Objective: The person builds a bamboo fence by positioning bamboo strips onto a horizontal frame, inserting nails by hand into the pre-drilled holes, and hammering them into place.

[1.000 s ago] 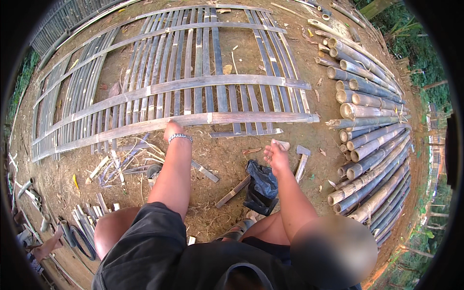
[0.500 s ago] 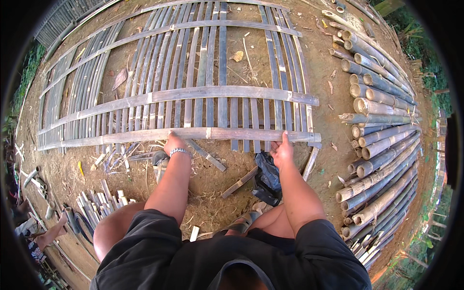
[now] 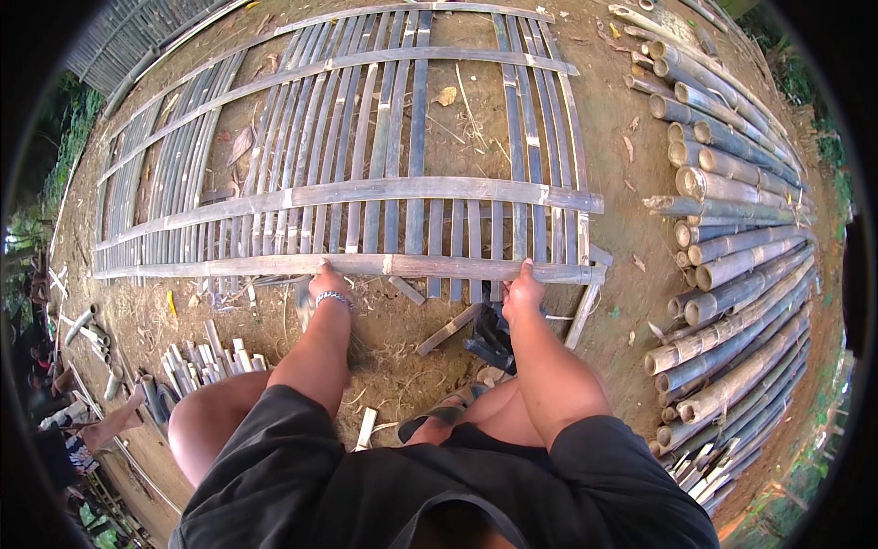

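A long lattice panel of split bamboo [image 3: 402, 189] stretches across the view in front of me. Thin dark slats run away from me, crossed by several longer strips. Its nearest crosswise strip [image 3: 430, 266] is gripped by both hands. My left hand [image 3: 327, 280] is closed on it near the middle, thumb on top and fingers underneath. Farther right, my right hand [image 3: 523, 291] holds the same strip close to the panel's right end, thumb up. The fingers of both hands are partly hidden. A black plastic bag [image 3: 491, 337] lies on the ground below my right hand.
Bamboo poles [image 3: 732, 265] are piled along the right. Short pale bamboo pieces [image 3: 210, 361] stand bundled by my left knee. A loose bamboo piece [image 3: 449, 329] and shavings lie before my feet. A person's leg [image 3: 112, 421] shows at the far left; a bamboo fence [image 3: 123, 41] stands behind.
The panel's near edge has come toward me over the ground, with both hands still on it. Whether it was slid or lifted is unclear. The black bag is more covered.
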Demonstrator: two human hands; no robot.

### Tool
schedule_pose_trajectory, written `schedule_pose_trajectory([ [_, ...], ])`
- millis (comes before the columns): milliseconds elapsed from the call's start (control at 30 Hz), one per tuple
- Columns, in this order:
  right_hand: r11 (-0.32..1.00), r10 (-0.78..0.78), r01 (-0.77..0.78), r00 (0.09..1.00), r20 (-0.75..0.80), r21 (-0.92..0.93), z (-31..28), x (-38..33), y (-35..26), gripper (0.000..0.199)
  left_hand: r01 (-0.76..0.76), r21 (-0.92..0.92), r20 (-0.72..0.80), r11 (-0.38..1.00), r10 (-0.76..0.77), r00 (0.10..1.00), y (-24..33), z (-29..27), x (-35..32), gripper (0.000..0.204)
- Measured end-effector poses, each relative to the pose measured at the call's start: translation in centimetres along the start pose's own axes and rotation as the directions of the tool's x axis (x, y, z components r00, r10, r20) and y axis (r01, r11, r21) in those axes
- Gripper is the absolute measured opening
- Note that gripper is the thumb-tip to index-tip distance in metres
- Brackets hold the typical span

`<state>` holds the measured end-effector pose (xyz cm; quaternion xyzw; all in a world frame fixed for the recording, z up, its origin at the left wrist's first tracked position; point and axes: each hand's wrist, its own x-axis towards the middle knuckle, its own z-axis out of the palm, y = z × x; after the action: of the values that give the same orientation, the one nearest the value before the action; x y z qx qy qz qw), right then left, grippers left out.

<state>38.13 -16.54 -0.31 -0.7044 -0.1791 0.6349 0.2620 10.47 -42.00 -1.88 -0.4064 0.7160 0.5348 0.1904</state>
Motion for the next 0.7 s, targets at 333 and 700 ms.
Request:
schedule_pose_trajectory([
  [333, 0.985, 0.084, -0.069, 0.992, 0.094, -0.159, -1.0, 1.0, 1.7, 0.042, -0.26, 0.56, 0.128, 0.787, 0.228, 0.965, -6.1, -1.5, 12.4, 0.072],
  [700, 0.984, 0.067, -0.044, 0.989, 0.134, -0.173, 0.7, 0.0, 3.4, 0.05, -0.115, 0.275, 0.061, 0.955, 0.102, 0.993, -1.9, -4.1, 10.7, 0.066],
])
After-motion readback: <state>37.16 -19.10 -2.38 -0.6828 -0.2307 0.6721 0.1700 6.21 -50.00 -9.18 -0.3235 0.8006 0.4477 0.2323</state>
